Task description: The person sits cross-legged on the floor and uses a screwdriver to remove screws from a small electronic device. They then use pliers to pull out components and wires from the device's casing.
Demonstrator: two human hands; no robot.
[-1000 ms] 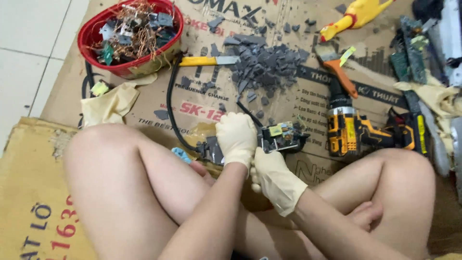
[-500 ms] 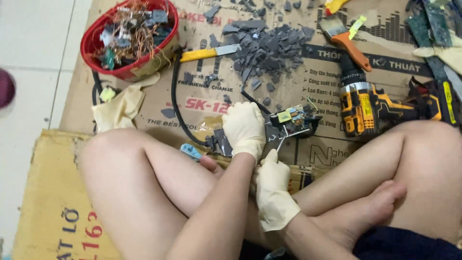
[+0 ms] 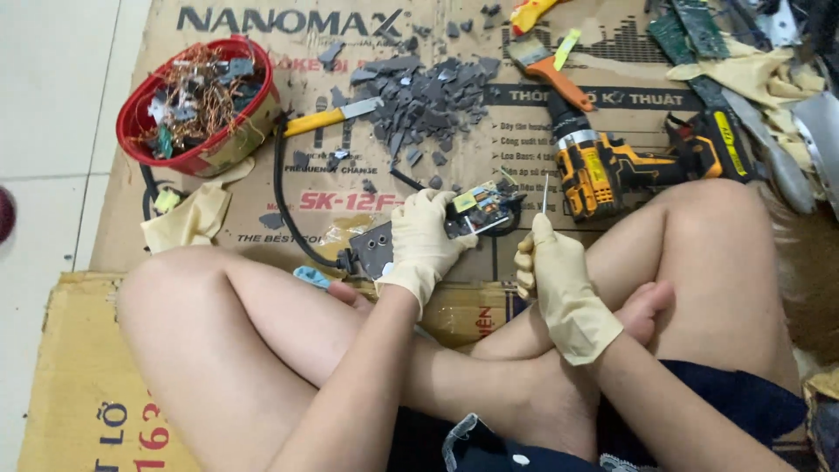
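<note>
Pinning the small circuit board (image 3: 479, 210) flat on the cardboard (image 3: 262, 105) under the gloved left hand (image 3: 422, 240) — fingers closed over its near edge; gloved right hand (image 3: 552, 271) fisted round a thin screwdriver (image 3: 544, 194), tip up — best kept steady, levering gently.

Both hands, left (image 3: 426, 243) and right (image 3: 559, 284), wear cream rubber gloves. The small circuit board (image 3: 479, 208) shows green with a yellow part. The cordless drill (image 3: 612, 166) is yellow and black. The round plastic bowl (image 3: 199, 105) is red, holding copper-coloured wire. Dark grey fragments (image 3: 428, 100) lie heaped on the brown printed cardboard sheet (image 3: 262, 35), red and black lettering.
</note>
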